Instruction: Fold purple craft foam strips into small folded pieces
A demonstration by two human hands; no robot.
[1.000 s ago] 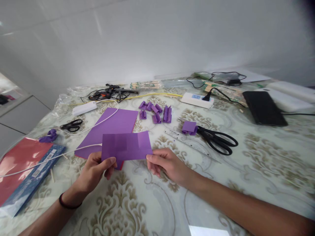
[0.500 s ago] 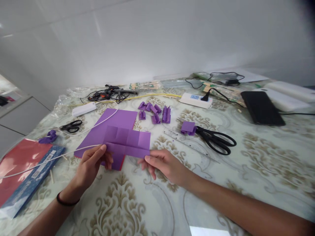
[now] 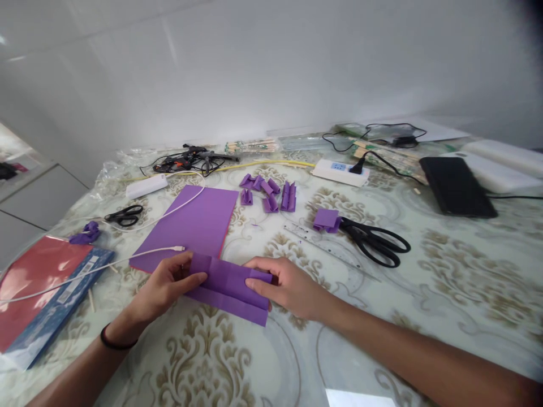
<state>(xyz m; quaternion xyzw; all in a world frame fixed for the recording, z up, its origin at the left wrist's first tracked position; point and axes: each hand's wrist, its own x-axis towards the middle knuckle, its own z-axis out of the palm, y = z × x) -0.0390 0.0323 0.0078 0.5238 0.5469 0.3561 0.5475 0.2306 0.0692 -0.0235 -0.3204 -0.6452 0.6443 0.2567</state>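
A creased strip of purple paper is held between both hands above the tablecloth, its lower edge hanging as a flap. My left hand pinches its left end, thumb in front and fingers behind. At the right end, my right hand grips it the same way; some fingers are hidden behind the paper. Just beyond lies a larger stack of purple sheets with a red edge showing. Several small folded purple paper pieces rest farther back. Another folded purple piece touches black-handled scissors.
A clear ruler lies right of my hands. Left are small scissors, crumpled purple paper, a red-and-blue packet and a white cable. Behind stand a power strip, tangled black wires and a black phone.
The purple strip has come down toward me, off the sheet stack, and is tilted with its lower flap folded outward. My right hand now wraps farther over its end.
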